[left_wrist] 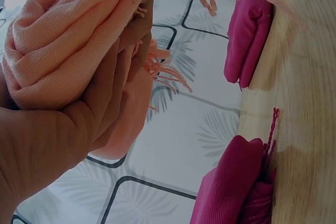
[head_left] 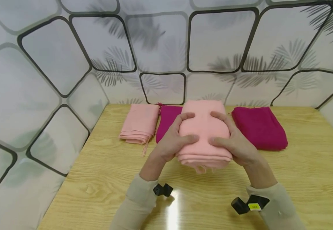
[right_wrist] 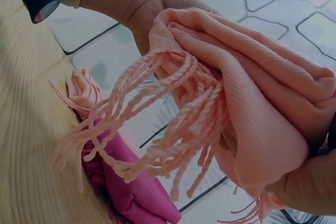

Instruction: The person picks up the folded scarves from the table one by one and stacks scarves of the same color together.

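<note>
Both hands hold a folded light-pink scarf [head_left: 203, 127] up in front of me, above the table. My left hand [head_left: 175, 140] grips its left side, thumb on the near face and fingers around the edge. On the right side, my right hand [head_left: 238, 145] grips it the same way. Twisted tassels [right_wrist: 178, 124] hang from the scarf's lower end in the right wrist view. In the left wrist view the left hand [left_wrist: 58, 135] cups the thick layered folds.
On the wooden table [head_left: 97, 185], a second folded pink scarf [head_left: 141, 123] lies at the back left. Beside it is a magenta scarf [head_left: 169, 118], partly hidden by the held one. Another folded magenta scarf [head_left: 259, 127] lies at the back right. Patterned walls [head_left: 160, 41] border the table.
</note>
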Demonstrator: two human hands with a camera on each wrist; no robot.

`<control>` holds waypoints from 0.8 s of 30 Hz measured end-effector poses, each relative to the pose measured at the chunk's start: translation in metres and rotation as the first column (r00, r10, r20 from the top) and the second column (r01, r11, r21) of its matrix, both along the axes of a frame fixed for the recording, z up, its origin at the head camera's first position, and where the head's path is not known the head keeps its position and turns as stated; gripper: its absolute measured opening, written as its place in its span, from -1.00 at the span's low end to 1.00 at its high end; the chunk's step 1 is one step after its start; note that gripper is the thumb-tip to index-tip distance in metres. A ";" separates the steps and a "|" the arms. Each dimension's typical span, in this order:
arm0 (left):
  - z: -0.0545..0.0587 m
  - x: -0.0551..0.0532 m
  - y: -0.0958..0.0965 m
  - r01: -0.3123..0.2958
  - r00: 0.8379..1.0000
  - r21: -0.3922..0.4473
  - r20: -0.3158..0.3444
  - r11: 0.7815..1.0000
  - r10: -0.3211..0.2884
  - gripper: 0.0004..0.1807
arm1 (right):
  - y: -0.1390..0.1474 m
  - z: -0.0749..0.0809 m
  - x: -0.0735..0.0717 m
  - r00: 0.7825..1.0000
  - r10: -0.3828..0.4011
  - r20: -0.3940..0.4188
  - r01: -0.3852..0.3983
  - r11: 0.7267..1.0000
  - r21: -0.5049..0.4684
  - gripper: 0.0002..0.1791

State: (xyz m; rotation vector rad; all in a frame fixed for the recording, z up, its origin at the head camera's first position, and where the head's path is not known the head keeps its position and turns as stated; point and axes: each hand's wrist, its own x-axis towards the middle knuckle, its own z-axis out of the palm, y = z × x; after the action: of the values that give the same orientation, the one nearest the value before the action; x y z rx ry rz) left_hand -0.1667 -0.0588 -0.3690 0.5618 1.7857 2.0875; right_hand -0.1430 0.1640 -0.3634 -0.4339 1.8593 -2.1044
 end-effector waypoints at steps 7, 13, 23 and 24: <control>-0.002 0.002 -0.008 0.011 1.000 0.001 -0.005 1.000 -0.011 -0.28 | -0.006 -0.005 -0.001 1.000 0.014 -0.010 -0.014 1.000 -0.010 -0.17; -0.004 0.004 -0.013 -0.008 1.000 -0.011 0.003 1.000 0.008 -0.28 | -0.012 -0.008 0.000 1.000 0.013 -0.023 -0.013 1.000 -0.010 -0.18; -0.004 0.005 -0.018 -0.021 1.000 -0.011 0.010 1.000 0.021 -0.27 | -0.018 -0.008 0.003 1.000 0.008 -0.014 -0.009 1.000 -0.022 -0.19; -0.004 0.005 -0.018 -0.021 1.000 -0.011 0.011 1.000 0.022 -0.27 | -0.018 -0.008 0.003 1.000 0.006 -0.012 -0.007 1.000 -0.018 -0.19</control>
State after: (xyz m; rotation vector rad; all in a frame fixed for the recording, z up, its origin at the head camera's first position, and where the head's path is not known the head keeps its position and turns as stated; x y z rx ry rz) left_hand -0.1612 -0.0767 -0.3734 0.5295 1.8031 2.0901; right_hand -0.1398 0.1460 -0.3715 -0.4574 1.8439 -2.1209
